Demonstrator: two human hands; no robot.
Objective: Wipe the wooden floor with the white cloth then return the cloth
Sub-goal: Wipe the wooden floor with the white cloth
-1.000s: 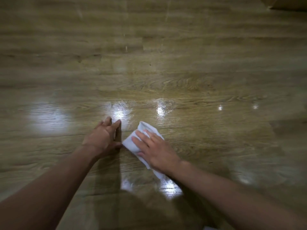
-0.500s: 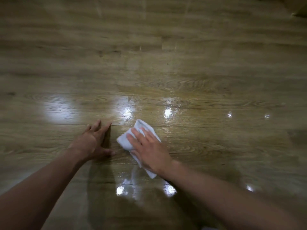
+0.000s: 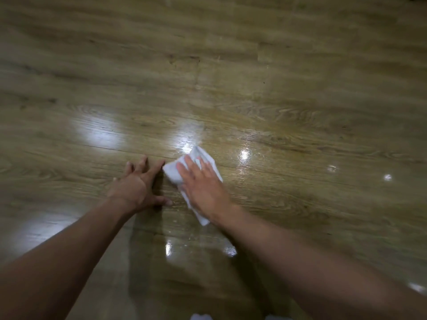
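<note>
Pressing flat with straight fingers, the right hand (image 3: 203, 188) pins the folded white cloth (image 3: 175, 173) to the glossy brown wooden plank floor (image 3: 300, 112). The left hand (image 3: 136, 185) rests just beside it, fingers spread on the floor, holding nothing.

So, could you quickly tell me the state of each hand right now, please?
Left hand: open, fingers spread, resting on the wooden floor, holding nothing.
Right hand: open, straight fingers pressing the white cloth flat on the floor.
</note>
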